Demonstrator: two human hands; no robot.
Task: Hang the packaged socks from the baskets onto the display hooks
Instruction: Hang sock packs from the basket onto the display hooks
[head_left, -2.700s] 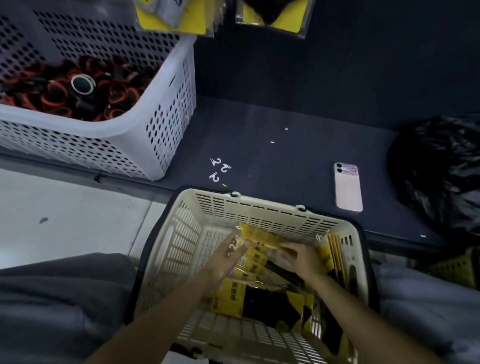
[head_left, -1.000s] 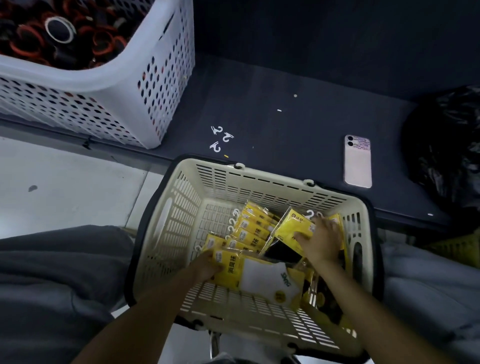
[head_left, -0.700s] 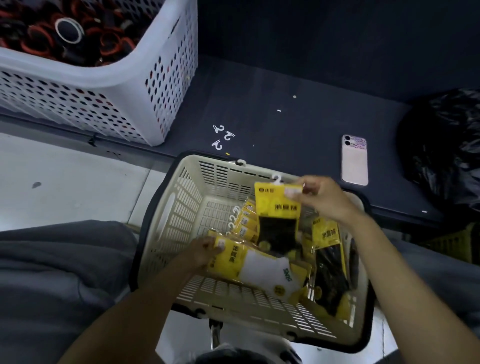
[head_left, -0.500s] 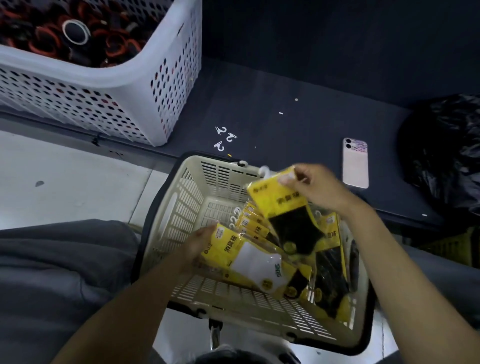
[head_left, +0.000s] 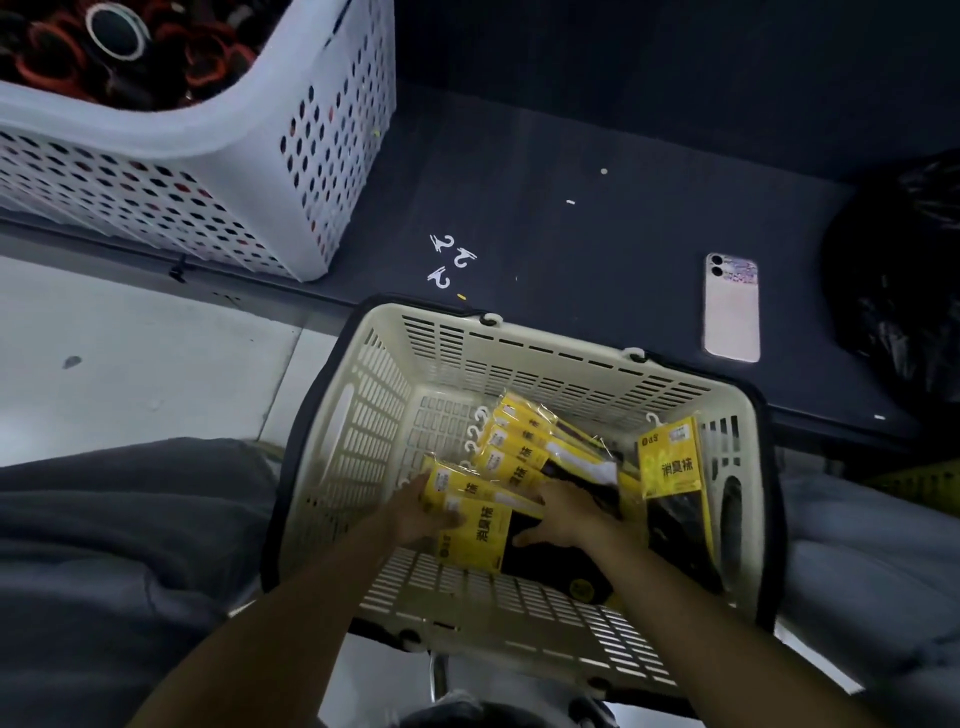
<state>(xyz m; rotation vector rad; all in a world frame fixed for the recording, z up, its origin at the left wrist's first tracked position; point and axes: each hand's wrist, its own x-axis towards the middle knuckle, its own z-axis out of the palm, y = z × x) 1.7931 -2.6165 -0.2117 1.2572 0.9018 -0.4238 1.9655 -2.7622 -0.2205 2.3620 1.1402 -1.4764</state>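
Basket: cream slotted plastic basket (head_left: 457, 358) with a dark rim, set between the person's grey-clad knees (head_left: 119, 545), its far edge at the dark shelf (head_left: 597, 249).
Socks: yellow-carded clear packets of socks (head_left: 511, 452) lie overlapped in a row on the basket floor, white hook tabs toward the left; one more packet (head_left: 670, 467) stands upright against the right wall.
Front packet: yellow-and-black packet (head_left: 478, 535) nearest the person, lying over the row's near end.
Left hand: left hand (head_left: 410, 514) grips the yellow-and-black packet by its left edge, fingers curled over the yellow card.
Right hand: right hand (head_left: 566, 514) just beside it, fingers spread flat on the packets, thumb on the black part of the front one, grasping nothing.
Shelf: three loose white plastic hooks (head_left: 452, 257), a pink phone (head_left: 731, 312) lying face down, a black plastic bag (head_left: 904, 291) at the right.
Crate: white perforated plastic crate (head_left: 322, 156) at the far left, filled with red-and-black rolls (head_left: 156, 67).
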